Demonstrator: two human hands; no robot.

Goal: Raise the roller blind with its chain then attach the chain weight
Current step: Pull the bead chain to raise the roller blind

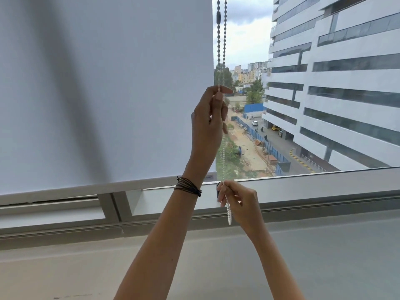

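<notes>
Right fingers pinching chain, left above

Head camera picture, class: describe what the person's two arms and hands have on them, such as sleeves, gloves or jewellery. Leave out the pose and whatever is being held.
Both forearms are bare as far as the picture shows, with no sleeves and no gloves. The left hand has a bundle of thin dark cords wound several times round its wrist, like a bracelet. The right hand and its wrist show nothing worn. No rings can be made out on either hand.
</notes>
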